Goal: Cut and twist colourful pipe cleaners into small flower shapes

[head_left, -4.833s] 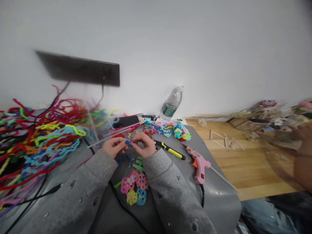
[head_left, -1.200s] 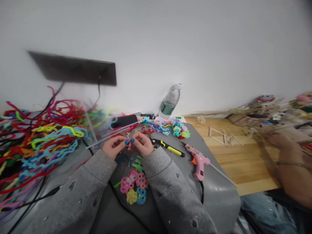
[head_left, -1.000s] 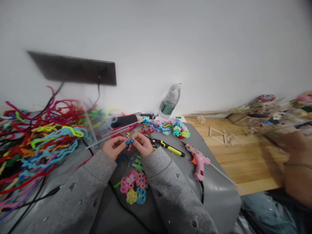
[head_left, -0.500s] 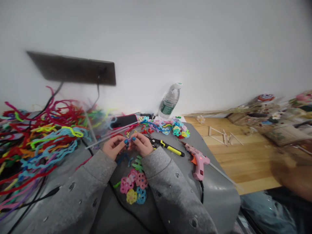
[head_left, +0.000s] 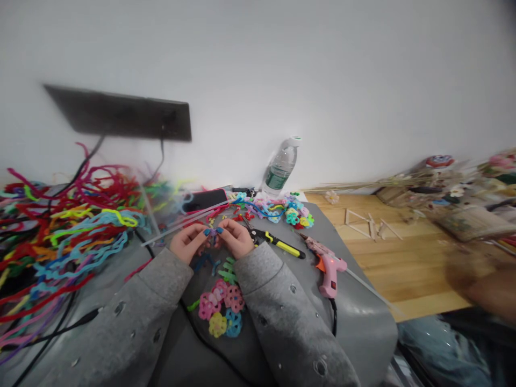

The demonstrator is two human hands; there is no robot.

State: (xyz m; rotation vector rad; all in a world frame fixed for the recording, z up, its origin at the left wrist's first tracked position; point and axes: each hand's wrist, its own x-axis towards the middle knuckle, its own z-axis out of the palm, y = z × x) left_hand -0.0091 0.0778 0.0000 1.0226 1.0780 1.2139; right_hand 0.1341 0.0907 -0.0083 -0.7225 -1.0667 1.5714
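Observation:
A small purple pipe cleaner piece (head_left: 213, 233) is pinched between the thumbs and fingertips of both hands; its exact shape is too small to tell. My left hand (head_left: 188, 241) grips it from the left, my right hand (head_left: 234, 238) from the right, with the thumbs almost meeting. Just below lie dark blue pipe cleaner pieces (head_left: 206, 263) and a green leaf-like piece (head_left: 228, 270). Nearer me is a cluster of pipe cleaner flowers (head_left: 217, 325) in pink, yellow and blue. Pliers with yellow-black handles (head_left: 282, 244) rest right of my right hand.
A pink glue gun (head_left: 331, 269) with its cord lies at the right of the grey table. Loose pipe cleaners (head_left: 92, 226) heap up at left. A water bottle (head_left: 281, 167), a phone (head_left: 205, 200) and more flowers (head_left: 298, 210) stand behind. Another person's blurred arm (head_left: 492, 293) is at right.
My fingertips have shifted slightly around the purple piece, and the thumbs have turned a little. The other person's arm at the right has moved slightly. The rest lies as before.

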